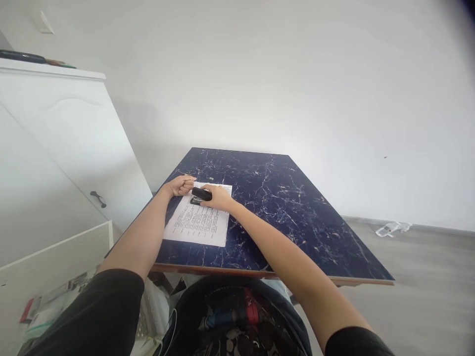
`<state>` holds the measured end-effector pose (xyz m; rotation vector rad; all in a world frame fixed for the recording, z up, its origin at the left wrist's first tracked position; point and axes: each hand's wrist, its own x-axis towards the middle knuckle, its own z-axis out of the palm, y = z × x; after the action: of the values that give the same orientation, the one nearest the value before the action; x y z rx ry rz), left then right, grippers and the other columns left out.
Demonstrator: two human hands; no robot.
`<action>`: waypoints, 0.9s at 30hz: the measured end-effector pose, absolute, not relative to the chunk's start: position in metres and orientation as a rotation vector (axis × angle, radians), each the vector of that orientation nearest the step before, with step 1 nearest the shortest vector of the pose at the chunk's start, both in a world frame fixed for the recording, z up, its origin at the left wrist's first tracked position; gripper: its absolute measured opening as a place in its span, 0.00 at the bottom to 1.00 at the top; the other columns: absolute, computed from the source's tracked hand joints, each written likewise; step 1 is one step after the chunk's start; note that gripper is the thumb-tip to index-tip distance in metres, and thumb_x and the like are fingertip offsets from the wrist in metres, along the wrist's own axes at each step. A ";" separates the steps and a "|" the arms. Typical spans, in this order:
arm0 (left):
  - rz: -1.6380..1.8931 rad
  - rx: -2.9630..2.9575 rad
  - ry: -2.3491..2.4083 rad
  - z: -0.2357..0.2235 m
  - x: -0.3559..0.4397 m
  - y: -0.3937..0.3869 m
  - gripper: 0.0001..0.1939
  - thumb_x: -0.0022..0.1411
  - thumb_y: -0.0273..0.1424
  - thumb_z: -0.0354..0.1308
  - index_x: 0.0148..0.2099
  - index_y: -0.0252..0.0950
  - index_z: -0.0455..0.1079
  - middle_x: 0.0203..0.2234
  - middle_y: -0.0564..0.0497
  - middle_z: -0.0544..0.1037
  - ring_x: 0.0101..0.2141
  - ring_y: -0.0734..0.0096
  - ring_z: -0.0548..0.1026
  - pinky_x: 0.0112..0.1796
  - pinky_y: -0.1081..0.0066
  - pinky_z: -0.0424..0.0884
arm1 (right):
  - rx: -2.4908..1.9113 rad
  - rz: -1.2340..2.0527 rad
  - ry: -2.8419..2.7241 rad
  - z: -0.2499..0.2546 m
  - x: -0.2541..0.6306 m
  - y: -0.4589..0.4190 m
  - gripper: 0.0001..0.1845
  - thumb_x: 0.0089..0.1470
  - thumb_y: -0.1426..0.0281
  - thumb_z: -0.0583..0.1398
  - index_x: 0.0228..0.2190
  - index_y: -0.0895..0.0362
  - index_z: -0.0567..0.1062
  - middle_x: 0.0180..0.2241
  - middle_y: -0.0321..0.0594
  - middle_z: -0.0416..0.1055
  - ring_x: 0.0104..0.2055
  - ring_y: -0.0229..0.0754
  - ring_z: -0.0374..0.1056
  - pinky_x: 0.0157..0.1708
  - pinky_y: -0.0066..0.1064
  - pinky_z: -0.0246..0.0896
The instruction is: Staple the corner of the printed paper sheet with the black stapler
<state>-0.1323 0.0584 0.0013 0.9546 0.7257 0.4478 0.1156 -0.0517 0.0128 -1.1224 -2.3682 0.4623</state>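
The right hand [218, 198] grasps a black oblong stapler [201, 194] over a white printed paper sheet [200, 227] near the blue marbled table [282, 198]'s left edge; its long axis points toward the left hand [183, 186], curled into a fist, contents hidden from me.

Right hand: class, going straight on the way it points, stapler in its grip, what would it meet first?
Most likely the left hand, just beyond the stapler that the right hand holds, though their relative heights are unclear.
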 end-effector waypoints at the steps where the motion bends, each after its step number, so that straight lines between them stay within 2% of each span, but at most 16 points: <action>1: 0.454 0.961 0.704 0.001 -0.133 0.059 0.30 0.71 0.35 0.50 0.19 0.40 0.41 0.11 0.60 0.45 0.10 0.85 0.36 0.07 0.83 0.46 | -1.115 0.456 -2.394 0.012 0.119 -0.050 0.18 0.51 0.63 0.71 0.43 0.55 0.79 0.41 0.41 0.80 0.41 0.47 0.75 0.39 0.34 0.63; 3: 0.479 0.969 0.660 0.002 -0.136 0.061 0.30 0.72 0.35 0.47 0.18 0.40 0.41 0.11 0.60 0.43 0.10 0.85 0.34 0.07 0.84 0.45 | -1.091 0.447 -2.434 0.012 0.124 -0.047 0.14 0.51 0.63 0.71 0.37 0.55 0.79 0.35 0.39 0.79 0.37 0.45 0.73 0.36 0.33 0.59; 7: 0.520 0.991 0.611 0.000 -0.142 0.060 0.30 0.74 0.36 0.45 0.17 0.39 0.45 0.09 0.60 0.44 0.09 0.85 0.33 0.07 0.84 0.43 | -1.032 0.449 -2.489 0.017 0.135 -0.045 0.13 0.50 0.62 0.71 0.34 0.55 0.77 0.32 0.37 0.77 0.34 0.43 0.69 0.34 0.32 0.54; 10: 0.541 1.036 0.598 -0.003 -0.142 0.057 0.29 0.73 0.39 0.48 0.18 0.36 0.60 0.08 0.54 0.56 0.08 0.85 0.38 0.07 0.83 0.43 | -0.975 0.529 -2.512 0.021 0.155 -0.048 0.13 0.48 0.63 0.72 0.31 0.55 0.76 0.30 0.35 0.74 0.32 0.41 0.67 0.33 0.31 0.53; 13: 0.533 1.134 0.574 -0.003 -0.137 0.053 0.29 0.72 0.45 0.48 0.29 0.29 0.75 0.13 0.43 0.71 0.08 0.86 0.38 0.08 0.82 0.40 | -0.956 0.584 -2.502 0.021 0.190 -0.057 0.13 0.49 0.63 0.71 0.31 0.55 0.75 0.29 0.34 0.74 0.30 0.40 0.66 0.32 0.31 0.53; 15: 0.516 1.249 0.546 -0.001 -0.127 0.050 0.32 0.71 0.49 0.48 0.34 0.26 0.79 0.15 0.39 0.74 0.09 0.86 0.37 0.08 0.80 0.38 | -0.987 0.578 -2.496 0.020 0.217 -0.065 0.13 0.51 0.62 0.71 0.31 0.55 0.75 0.28 0.34 0.73 0.29 0.39 0.64 0.30 0.32 0.51; 17: 0.569 1.384 0.548 0.003 -0.111 0.046 0.32 0.69 0.52 0.51 0.38 0.26 0.80 0.16 0.40 0.76 0.10 0.86 0.38 0.09 0.79 0.39 | -1.020 0.586 -2.486 0.020 0.240 -0.073 0.13 0.52 0.61 0.70 0.31 0.55 0.74 0.27 0.34 0.73 0.27 0.38 0.63 0.29 0.31 0.50; 20: 0.889 1.631 0.739 0.009 -0.077 0.036 0.29 0.66 0.54 0.55 0.39 0.30 0.79 0.18 0.45 0.75 0.11 0.84 0.44 0.12 0.77 0.44 | -0.997 0.631 -2.472 0.024 0.264 -0.076 0.12 0.53 0.61 0.69 0.32 0.55 0.76 0.29 0.36 0.74 0.28 0.39 0.65 0.30 0.32 0.53; 23: 1.131 1.812 0.962 0.012 -0.041 0.023 0.24 0.68 0.51 0.55 0.38 0.34 0.77 0.22 0.47 0.77 0.14 0.79 0.54 0.17 0.74 0.52 | -0.960 0.682 -2.431 0.033 0.284 -0.071 0.11 0.53 0.62 0.69 0.36 0.55 0.80 0.33 0.39 0.77 0.31 0.41 0.69 0.32 0.32 0.58; 25: 1.170 1.893 1.025 0.009 -0.021 0.013 0.19 0.67 0.47 0.59 0.36 0.36 0.76 0.24 0.47 0.78 0.19 0.74 0.63 0.22 0.72 0.60 | -1.015 0.690 -2.282 0.040 0.303 -0.066 0.15 0.54 0.61 0.69 0.41 0.55 0.80 0.36 0.41 0.79 0.33 0.43 0.71 0.34 0.34 0.61; 27: 1.182 1.983 1.042 0.004 -0.003 0.003 0.13 0.63 0.42 0.64 0.35 0.37 0.77 0.27 0.46 0.79 0.27 0.66 0.71 0.32 0.67 0.68 | -1.145 0.630 -2.092 0.045 0.329 -0.063 0.17 0.55 0.61 0.67 0.44 0.55 0.80 0.38 0.42 0.79 0.35 0.44 0.73 0.35 0.35 0.62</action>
<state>-0.0032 0.0031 0.0041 1.9828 1.0421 1.1822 0.3292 -0.0625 0.0449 -1.1447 -2.0918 0.6297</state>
